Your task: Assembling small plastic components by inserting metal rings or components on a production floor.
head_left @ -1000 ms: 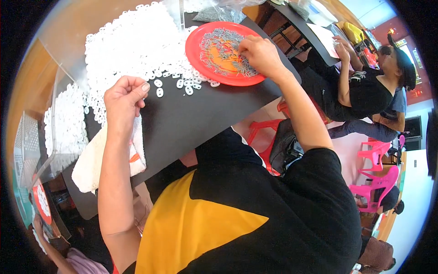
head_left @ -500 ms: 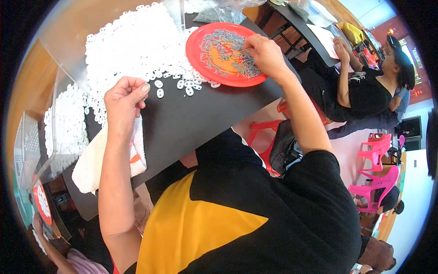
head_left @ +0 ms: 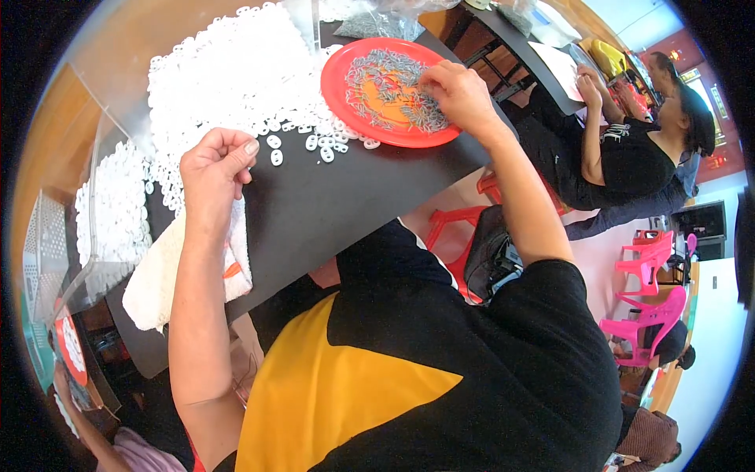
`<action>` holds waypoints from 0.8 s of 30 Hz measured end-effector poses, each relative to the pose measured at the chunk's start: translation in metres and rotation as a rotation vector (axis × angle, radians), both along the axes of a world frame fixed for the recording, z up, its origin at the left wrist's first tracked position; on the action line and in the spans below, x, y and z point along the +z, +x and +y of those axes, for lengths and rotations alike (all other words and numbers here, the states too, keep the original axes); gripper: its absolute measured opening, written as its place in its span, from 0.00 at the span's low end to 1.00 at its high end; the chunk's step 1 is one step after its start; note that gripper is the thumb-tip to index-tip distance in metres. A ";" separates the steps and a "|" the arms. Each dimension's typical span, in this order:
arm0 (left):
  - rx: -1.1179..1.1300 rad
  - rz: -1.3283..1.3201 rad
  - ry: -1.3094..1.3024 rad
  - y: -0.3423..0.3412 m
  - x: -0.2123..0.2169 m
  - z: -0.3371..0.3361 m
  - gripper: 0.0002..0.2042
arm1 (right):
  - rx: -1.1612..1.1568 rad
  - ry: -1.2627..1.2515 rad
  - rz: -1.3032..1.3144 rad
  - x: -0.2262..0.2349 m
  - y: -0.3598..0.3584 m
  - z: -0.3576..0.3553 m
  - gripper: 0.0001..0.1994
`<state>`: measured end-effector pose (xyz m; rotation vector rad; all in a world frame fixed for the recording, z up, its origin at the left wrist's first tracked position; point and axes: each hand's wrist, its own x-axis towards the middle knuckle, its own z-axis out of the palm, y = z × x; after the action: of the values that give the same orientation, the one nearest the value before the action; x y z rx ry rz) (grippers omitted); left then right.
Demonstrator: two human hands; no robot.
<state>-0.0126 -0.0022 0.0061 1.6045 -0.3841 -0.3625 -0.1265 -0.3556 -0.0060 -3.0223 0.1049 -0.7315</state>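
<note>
My right hand (head_left: 462,96) reaches over the red plate (head_left: 334,88), its fingertips drawn together and touching the small grey screw-like pieces (head_left: 385,67) spread there. Whatever sits between those fingertips is hidden. My left hand (head_left: 218,169) is held closed above the dark table, thumb pressed on the curled fingers; anything inside it cannot be made out. Just to the right of that thumb lie a few loose white oval plastic pieces (head_left: 276,157) with two holes each. A large heap of the same white pieces (head_left: 228,79) rises behind my left hand.
Beneath my left forearm, a white cloth (head_left: 157,287) lies on the black tabletop (head_left: 314,204). A clear bag of grey pieces (head_left: 381,26) rests beyond the plate. At left, a clear-walled bin holds more white pieces (head_left: 114,212). Another person (head_left: 637,161) sits at the right-hand table.
My hands stay almost in place; the right fingers shift slightly among the grey pieces. At the far right, another person's head has come into view behind the seated one.
</note>
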 end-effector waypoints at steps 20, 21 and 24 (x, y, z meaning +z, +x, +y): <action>0.005 -0.012 0.028 -0.003 0.003 0.001 0.02 | 0.185 -0.034 0.039 0.005 0.022 0.045 0.06; 0.004 -0.019 0.028 -0.004 0.004 0.001 0.02 | 0.220 -0.037 0.060 0.005 0.022 0.046 0.07; 0.006 -0.025 0.032 -0.005 0.005 -0.001 0.02 | 0.246 -0.074 -0.005 -0.001 0.023 0.043 0.07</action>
<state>-0.0177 -0.0033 0.0106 1.6428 -0.3941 -0.3454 -0.1037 -0.3124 -0.0072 -3.0230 -0.2956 -0.7342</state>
